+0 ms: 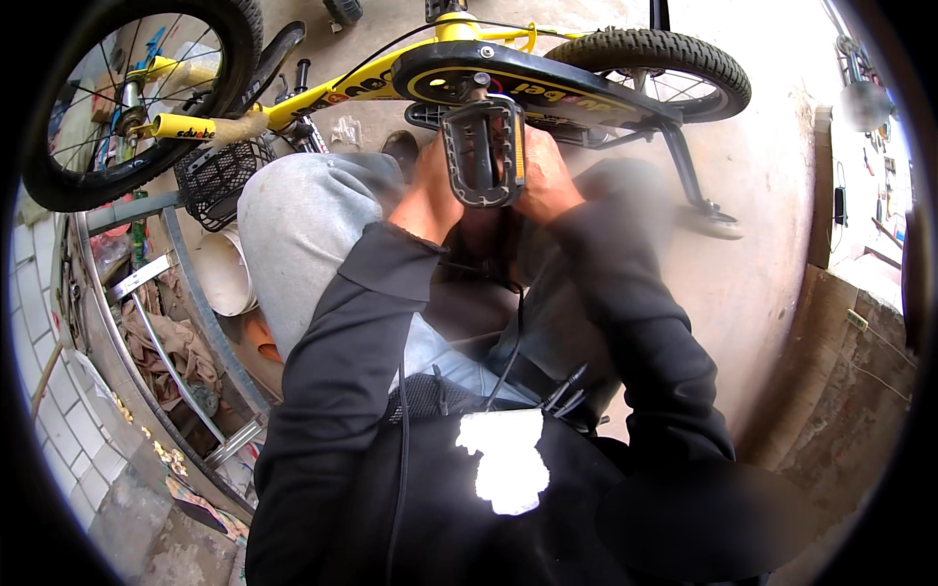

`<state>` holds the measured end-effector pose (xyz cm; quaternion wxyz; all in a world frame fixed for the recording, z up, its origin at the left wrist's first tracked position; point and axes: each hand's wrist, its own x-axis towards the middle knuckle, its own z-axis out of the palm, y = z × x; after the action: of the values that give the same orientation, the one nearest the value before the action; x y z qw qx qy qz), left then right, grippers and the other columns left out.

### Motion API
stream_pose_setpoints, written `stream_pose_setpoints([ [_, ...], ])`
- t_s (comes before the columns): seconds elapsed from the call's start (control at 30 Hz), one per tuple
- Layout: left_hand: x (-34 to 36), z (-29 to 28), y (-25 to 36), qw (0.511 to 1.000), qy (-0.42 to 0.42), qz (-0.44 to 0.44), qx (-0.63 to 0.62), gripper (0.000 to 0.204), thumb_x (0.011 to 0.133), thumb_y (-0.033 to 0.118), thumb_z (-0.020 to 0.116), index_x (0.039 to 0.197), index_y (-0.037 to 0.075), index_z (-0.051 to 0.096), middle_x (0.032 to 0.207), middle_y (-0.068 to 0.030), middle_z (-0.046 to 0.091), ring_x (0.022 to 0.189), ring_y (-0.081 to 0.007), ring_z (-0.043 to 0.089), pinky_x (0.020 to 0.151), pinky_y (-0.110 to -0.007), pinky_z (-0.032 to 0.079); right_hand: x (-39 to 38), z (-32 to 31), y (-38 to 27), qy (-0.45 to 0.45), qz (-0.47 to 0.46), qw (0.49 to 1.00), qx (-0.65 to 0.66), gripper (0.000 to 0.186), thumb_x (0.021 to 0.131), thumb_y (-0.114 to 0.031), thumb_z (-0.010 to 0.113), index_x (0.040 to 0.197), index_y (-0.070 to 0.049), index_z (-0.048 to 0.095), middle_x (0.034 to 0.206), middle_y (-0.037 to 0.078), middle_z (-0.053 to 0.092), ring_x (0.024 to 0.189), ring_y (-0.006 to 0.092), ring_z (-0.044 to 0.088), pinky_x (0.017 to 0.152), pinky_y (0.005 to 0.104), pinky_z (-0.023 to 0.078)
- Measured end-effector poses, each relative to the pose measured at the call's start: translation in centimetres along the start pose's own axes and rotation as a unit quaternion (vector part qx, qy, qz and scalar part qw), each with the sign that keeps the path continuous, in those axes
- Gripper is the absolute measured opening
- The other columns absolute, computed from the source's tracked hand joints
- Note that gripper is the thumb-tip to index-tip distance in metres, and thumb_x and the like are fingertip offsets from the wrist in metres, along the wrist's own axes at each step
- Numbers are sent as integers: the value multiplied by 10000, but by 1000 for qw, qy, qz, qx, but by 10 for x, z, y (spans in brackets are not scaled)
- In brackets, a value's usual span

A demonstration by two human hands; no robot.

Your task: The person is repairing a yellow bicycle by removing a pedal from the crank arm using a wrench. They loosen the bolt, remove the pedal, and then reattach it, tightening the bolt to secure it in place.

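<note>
A small yellow and black bicycle (342,83) lies upside down in front of me, wheels up. Its black pedal (484,151) points toward the camera. My left hand (430,190) sits just left of and under the pedal, fingers hidden behind it. On the pedal's right side my right hand (547,176) presses against the crank area, its fingers hidden too. What either hand grips cannot be made out. Both arms wear black sleeves, and my grey-trousered knee (303,215) rises below the frame.
The front wheel (107,98) stands at upper left, the rear wheel (664,63) with a training wheel (713,220) at upper right. A black basket (215,176) and white bucket (225,273) sit left. A metal rack (147,313) holds rags. Concrete floor lies right.
</note>
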<state>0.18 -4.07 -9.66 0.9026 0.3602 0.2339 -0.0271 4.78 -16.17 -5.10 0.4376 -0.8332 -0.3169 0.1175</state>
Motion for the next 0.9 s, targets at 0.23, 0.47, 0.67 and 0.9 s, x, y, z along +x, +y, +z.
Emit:
stream_pose_setpoints([
  [0.23,5,-8,-1,986,-117,10,-115,272,979,255,437,1139,53,526,978,-44,603,862,-112,600,760,-250,507,3,1,-7,20,-18,999,-45,290,740,-119,626,1011,-43,559,940,158,586,927,359,540,787,424,448],
  [0.47,5,-9,1,987,-140,35,-71,269,991,285,376,1109,72,491,1028,-54,563,980,-153,564,867,-266,478,5,2,-10,36,-17,995,-90,218,772,-171,605,945,-42,575,907,160,604,882,354,566,757,440,472],
  [0.67,8,-13,2,982,-136,-12,-133,296,983,290,364,1155,80,480,1109,-86,557,1053,-194,550,930,-335,465,5,2,-13,52,-23,993,-103,194,775,-133,597,948,-46,581,900,141,595,883,342,562,748,431,469],
  [0.9,-2,3,12,994,-45,-20,-96,330,968,282,377,1221,83,451,1184,-98,532,1089,-214,527,959,-368,445,2,3,-12,73,-24,990,-120,244,762,-102,592,1002,-57,603,919,147,603,883,354,567,753,419,479],
])
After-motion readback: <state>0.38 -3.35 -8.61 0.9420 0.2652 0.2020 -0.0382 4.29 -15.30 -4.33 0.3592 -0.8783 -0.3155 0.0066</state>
